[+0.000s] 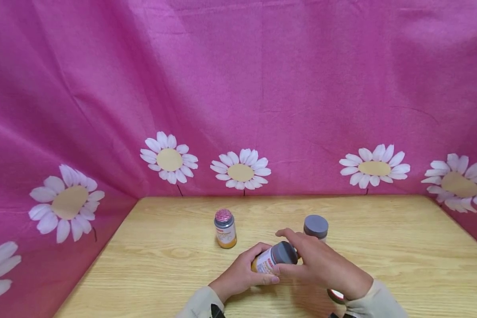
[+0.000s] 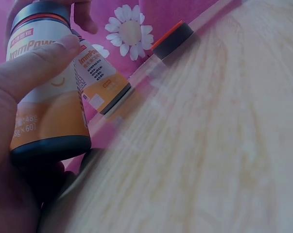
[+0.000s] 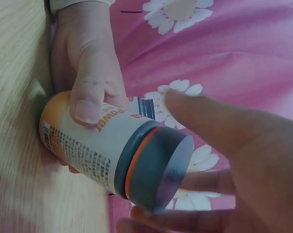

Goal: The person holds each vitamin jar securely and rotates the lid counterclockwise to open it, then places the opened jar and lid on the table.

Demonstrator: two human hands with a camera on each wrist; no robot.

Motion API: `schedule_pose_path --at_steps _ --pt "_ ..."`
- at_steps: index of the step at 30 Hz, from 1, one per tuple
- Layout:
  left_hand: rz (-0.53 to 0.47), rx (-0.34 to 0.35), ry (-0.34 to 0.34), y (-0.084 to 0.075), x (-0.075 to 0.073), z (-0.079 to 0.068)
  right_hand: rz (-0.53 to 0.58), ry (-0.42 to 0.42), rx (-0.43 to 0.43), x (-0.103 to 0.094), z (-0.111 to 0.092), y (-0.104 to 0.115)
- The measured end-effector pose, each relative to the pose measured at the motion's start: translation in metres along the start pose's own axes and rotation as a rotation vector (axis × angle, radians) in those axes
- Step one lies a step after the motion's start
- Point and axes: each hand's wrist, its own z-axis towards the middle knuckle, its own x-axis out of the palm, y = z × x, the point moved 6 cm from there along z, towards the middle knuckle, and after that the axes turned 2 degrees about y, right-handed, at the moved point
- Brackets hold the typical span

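Pink cloth (image 1: 302,88) with white daisies beyond the hands, behind the table (image 1: 155,265). Open bottle (image 1: 225,236) upright, ahead and left of the left hand (image 1: 240,271), pink seal (image 1: 223,215) showing across its mouth. Third bottle (image 1: 316,225) upright, grey-capped, just past the right hand (image 1: 323,260), which covers its lower part from the head. Loose lid (image 2: 173,42) on the table near the right wrist, orange edge up; right sleeve (image 1: 379,302) hides part of it from above. Held bottle (image 1: 264,261) between the hands, tilted, its cap (image 1: 285,253) toward the right palm. White label, orange lettering and lower band, dark base, grey cap with orange ring beneath. Left hand grips it round the body, thumb on label. Right hand spread wide about the cap, thumb apart from it; cannot tell whether other fingers touch.
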Motion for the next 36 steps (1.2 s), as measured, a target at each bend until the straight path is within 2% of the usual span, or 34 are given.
schedule_pose_path --at_steps 6,10,21,30,36 --pt "0.005 0.012 -0.014 -0.016 -0.001 -0.005 -0.032 -0.044 0.215 -0.002 0.001 -0.008" --pt "0.003 0.016 -0.011 -0.018 -0.001 -0.006 -0.04 -0.066 0.279 -0.003 0.0 -0.011" --pt "-0.003 -0.028 0.0 -0.02 -0.002 -0.004 -0.016 -0.058 0.213 0.0 0.002 -0.009" --pt "0.023 -0.036 -0.008 0.008 -0.001 0.003 0.008 -0.057 0.055 0.001 0.005 -0.003" --pt "0.026 -0.047 -0.007 0.013 -0.001 0.003 -0.006 -0.054 -0.022 0.0 0.003 0.004"
